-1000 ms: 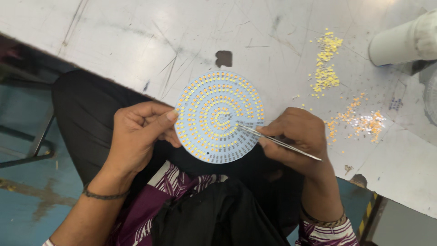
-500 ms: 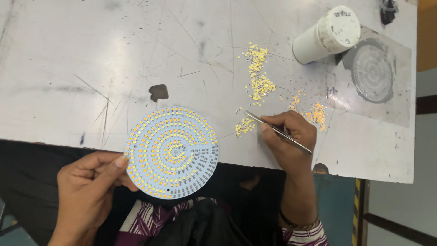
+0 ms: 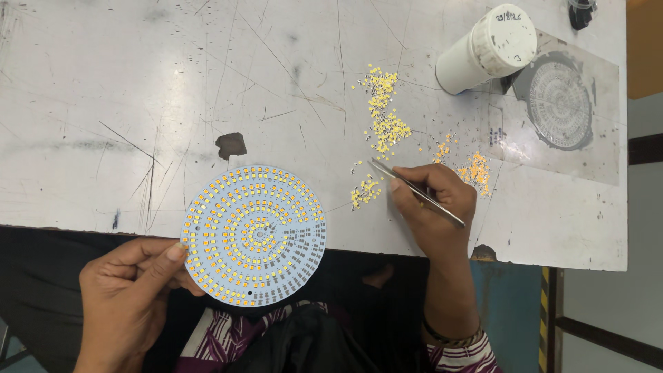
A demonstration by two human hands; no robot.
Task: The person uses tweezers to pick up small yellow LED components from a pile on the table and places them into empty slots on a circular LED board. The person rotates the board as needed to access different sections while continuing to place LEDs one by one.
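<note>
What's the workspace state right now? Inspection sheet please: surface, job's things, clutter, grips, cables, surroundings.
Surface: white table, scratched, with a dark chipped spot.
Job's things: round LED board overhanging the table's near edge; tweezers; loose yellow chips scattered in heaps.
Clutter: white cylindrical container lying on its side; grey round stencil sheet.
Grips: left hand holds the board's rim; right hand holds the tweezers, tips near a small chip heap.
Cables: nothing seen.
Surroundings: blue table frame, striped floor marking.
</note>
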